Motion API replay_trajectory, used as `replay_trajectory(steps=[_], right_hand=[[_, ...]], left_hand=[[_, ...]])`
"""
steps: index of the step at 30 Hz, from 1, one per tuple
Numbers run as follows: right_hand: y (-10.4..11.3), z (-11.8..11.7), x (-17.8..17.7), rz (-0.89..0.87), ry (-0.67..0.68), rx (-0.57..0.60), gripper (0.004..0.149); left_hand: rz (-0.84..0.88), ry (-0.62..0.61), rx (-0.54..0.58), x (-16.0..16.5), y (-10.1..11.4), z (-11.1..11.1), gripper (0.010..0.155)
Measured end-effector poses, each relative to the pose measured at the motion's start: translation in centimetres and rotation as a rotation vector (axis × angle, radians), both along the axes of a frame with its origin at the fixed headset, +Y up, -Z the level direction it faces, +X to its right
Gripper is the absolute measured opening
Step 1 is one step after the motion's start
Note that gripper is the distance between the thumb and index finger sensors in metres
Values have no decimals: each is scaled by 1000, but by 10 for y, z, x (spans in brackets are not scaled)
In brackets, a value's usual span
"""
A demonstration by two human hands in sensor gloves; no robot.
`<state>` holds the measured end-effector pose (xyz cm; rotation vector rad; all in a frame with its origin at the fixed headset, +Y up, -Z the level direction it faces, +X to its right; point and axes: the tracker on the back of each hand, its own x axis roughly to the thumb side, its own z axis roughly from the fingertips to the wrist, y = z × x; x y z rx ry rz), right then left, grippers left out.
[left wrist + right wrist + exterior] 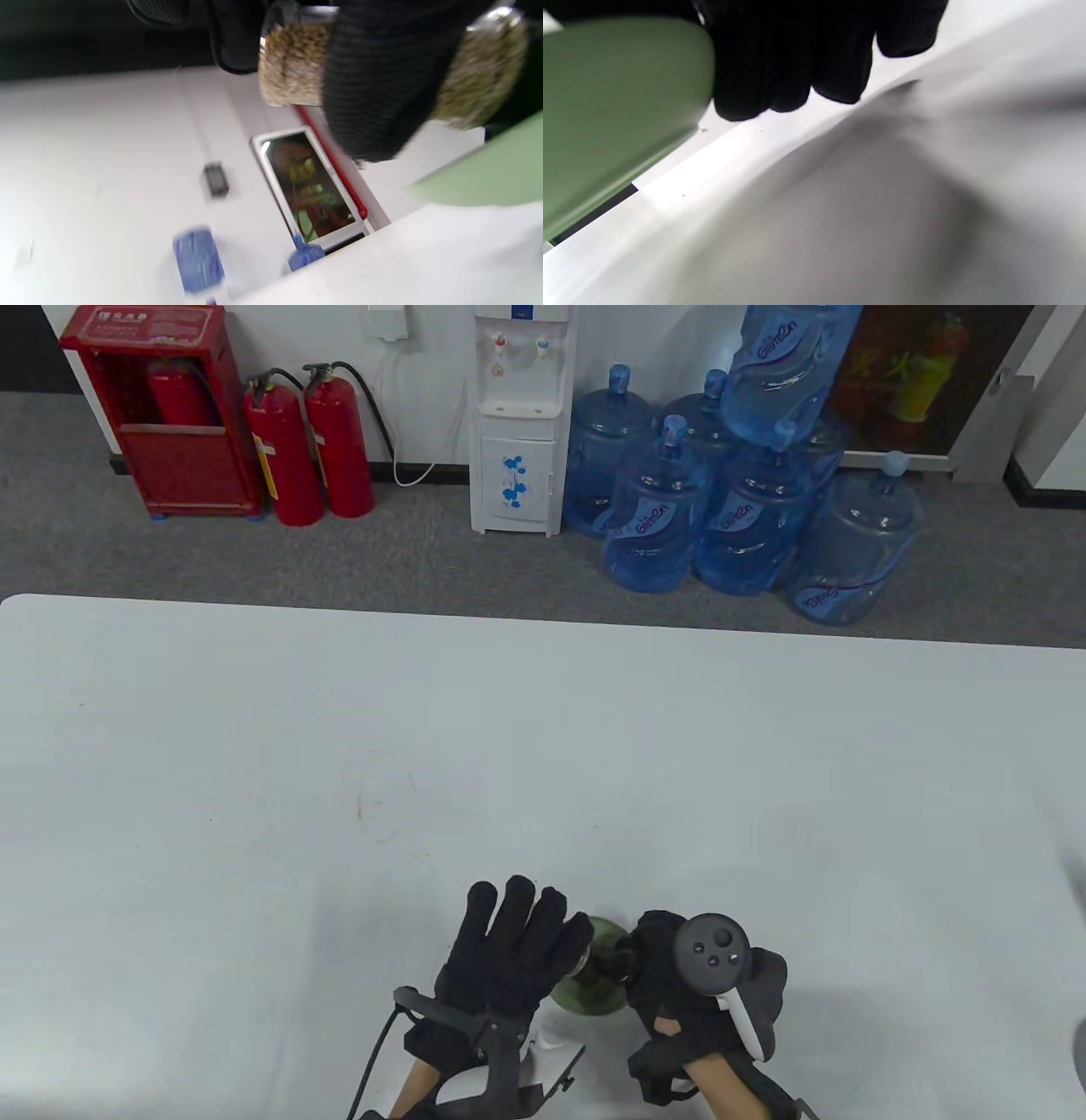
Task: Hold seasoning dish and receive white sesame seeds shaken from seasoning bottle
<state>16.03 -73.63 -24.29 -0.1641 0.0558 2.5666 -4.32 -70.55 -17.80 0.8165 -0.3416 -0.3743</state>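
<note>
Bottom center of the frame: seasoning bottle point(292, 63) is gripped by left hand point(509, 954), green seasoning dish point(594, 984) is held by right hand point(704, 984) fingers point(780, 63), low over the counter point(543, 746).

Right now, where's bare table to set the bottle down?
Bare table stretches left of the left hand, ahead of both hands to the far edge, and right of the right hand. Crowded only at the near edge: seasoning dish and seasoning bottle between the hands.

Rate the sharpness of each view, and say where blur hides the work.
Table view: sharp, evenly lit; left hand hides most of the green dish. Left wrist view: motion-blurred, though the seed-filled bottle is readable. Right wrist view: soft focus, the dish a green blur, a broad shadow on the table.
</note>
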Motion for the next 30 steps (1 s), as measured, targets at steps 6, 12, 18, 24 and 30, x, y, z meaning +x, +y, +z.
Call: replay_trajectory(steps=[6,12,18,24,30], right_hand=[[0,0,-2,11,9,2,41],[0,1,-3,14,14,4,41],[0,1,-1,8,8,9,41],[1,2,-3,14,19,11,41],[0,3,-3,-3,22,6,41]], left_hand=[[19,-11,-28,0,-2,0,64],[-25,-6,-43,5,-5,1,64],[39,14,-117,3,-9,-3,63],[58,28,-114,3,-9,-4,64],[50,46,-111,5,-9,-4,63]])
